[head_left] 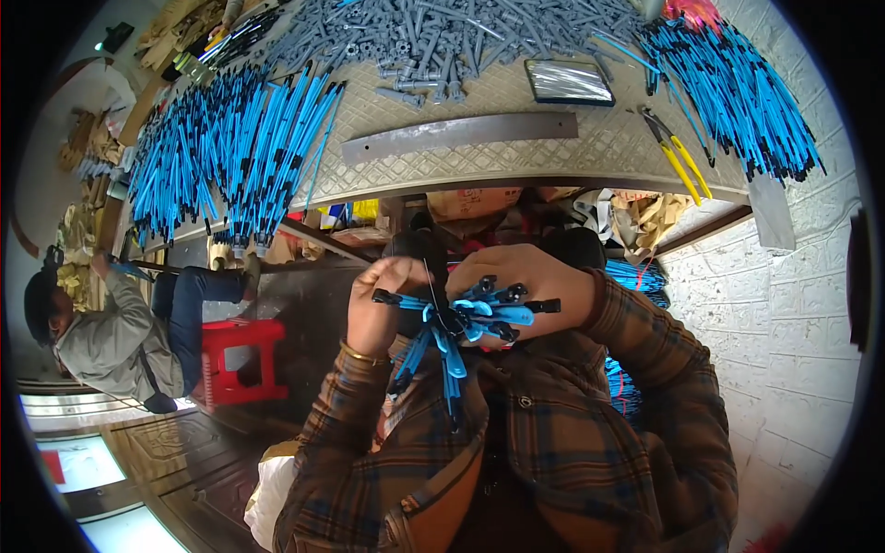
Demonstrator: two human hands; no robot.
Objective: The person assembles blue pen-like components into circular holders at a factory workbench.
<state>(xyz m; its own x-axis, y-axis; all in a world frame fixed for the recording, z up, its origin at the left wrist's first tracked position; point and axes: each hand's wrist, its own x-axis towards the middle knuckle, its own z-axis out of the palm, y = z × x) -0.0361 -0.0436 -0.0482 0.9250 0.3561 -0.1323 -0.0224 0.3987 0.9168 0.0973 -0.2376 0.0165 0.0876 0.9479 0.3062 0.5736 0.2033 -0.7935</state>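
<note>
L head fisheye cam, downward wide view, jacket (576,415) v. close, table (479,160) beyond.

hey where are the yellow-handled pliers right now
In the head view, the pliers lie on the right side of the table, handles toward its near edge, left of the right-hand pile of blue sticks.
</note>
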